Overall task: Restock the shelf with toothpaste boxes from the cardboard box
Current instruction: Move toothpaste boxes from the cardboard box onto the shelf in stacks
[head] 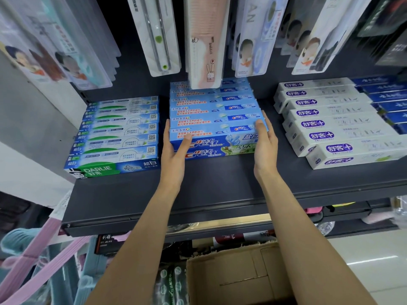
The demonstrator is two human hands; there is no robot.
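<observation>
Squaring front Crest box (211, 143), long axis 9-to-3; left hand (174, 155) and right hand (265, 146) flat on its ends.

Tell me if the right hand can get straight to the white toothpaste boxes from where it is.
Probably yes: the right hand rests against the Crest stack, and only bare shelf separates it from the white boxes.
</observation>
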